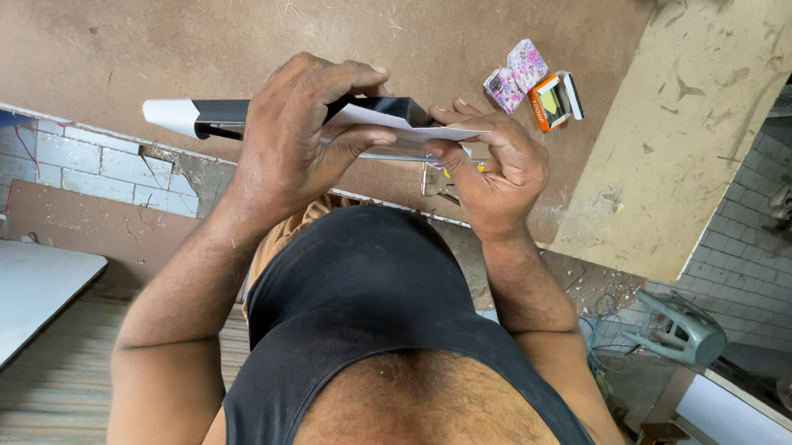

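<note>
A brown board workbench (134, 46) fills the top of the view, with white tiled floor and a pale green plastic stool (679, 329) below its right side. A lighter plywood sheet (690, 130) lies across the bench's right end.

Both hands are up over the bench's near edge, working one thing between them: a long narrow strip (212, 116), dark on one face and white at its left tip, held level and running left to right. The left hand (301, 136) wraps over the strip's middle, fingers curled across the top and thumb pressed in underneath, so it is clamped firmly. The right hand (494, 169) meets it at the strip's right end, thumb and fingertips pinching a thin white layer (419, 124) that stands a little off the dark face there.

Just beyond the right hand, towards the bench's far right, sit two small pink flowered packets (515, 73) and an orange-edged little box (554, 101), touching one another. A metal tool shows partly under the right hand; its kind is unclear.
</note>
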